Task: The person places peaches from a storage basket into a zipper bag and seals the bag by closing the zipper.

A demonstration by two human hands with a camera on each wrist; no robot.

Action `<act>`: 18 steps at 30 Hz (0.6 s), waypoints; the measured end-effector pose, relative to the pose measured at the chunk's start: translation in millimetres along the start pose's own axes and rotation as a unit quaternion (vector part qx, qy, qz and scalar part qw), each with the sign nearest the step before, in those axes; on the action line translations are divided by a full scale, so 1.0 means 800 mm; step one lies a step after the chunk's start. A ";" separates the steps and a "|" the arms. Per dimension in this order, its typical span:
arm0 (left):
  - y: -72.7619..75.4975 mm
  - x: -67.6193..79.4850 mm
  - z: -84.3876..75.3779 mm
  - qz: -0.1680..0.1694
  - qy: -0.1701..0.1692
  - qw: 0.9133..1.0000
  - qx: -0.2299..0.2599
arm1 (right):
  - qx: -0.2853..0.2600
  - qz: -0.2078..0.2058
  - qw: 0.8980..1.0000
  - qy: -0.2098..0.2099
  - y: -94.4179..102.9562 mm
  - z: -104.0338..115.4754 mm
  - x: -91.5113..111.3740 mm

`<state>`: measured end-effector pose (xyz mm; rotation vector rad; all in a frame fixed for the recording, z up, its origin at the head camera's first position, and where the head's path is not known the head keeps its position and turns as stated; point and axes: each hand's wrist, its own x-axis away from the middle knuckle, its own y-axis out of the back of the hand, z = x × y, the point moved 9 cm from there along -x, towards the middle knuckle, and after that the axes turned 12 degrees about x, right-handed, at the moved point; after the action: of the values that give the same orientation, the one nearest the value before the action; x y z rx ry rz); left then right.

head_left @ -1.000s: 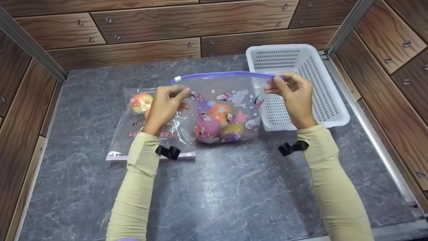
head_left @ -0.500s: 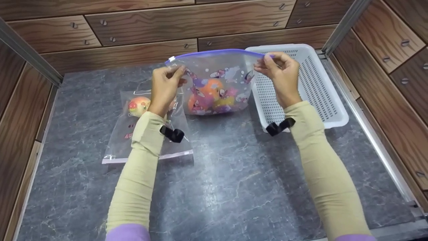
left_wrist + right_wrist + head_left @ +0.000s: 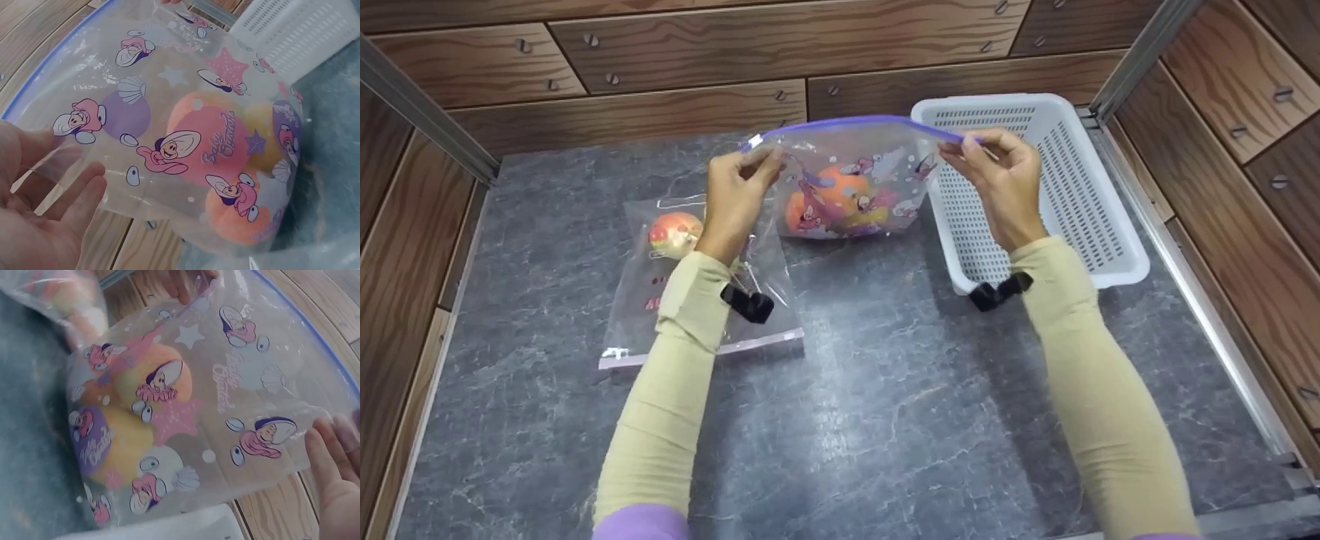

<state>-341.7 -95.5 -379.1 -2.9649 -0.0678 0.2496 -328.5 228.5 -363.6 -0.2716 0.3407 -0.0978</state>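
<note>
A clear zipper bag printed with cartoon figures hangs between my two hands, its purple slider strip along the top. My left hand pinches its left side just below the white slider. At the upper right corner, my right hand pinches the bag near the end of the strip. Several orange and yellow round fruits lie in the bottom of the bag, partly covered by the print. The right wrist view shows a yellow fruit through the plastic.
A second clear zipper bag lies on the grey marbled table under my left forearm, with a red-yellow fruit inside. A white perforated basket stands at the back right, behind my right hand. Wood-patterned walls enclose the table.
Both hands have raised the bag of fruit and moved it away from me, toward the back wall, then lowered slightly. The other bag and the basket stay where they were.
</note>
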 end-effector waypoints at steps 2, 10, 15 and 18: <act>0.004 0.015 0.001 0.014 -0.001 1.000 -0.017 | 0.023 0.014 1.000 0.006 0.005 0.003 0.016; 0.019 0.084 -0.002 0.068 -0.042 0.992 -0.099 | 0.196 0.094 0.972 0.088 0.018 0.020 0.086; 0.022 0.129 0.009 0.122 -0.033 0.983 -0.135 | 0.284 0.135 0.939 0.138 0.023 0.026 0.134; 0.024 0.156 0.021 0.153 -0.033 0.975 -0.156 | 0.343 0.152 0.912 0.166 0.026 0.024 0.160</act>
<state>-221.5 -104.0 -418.9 -3.2704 0.3799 0.4102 -200.8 235.4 -392.3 0.5041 0.6587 0.0482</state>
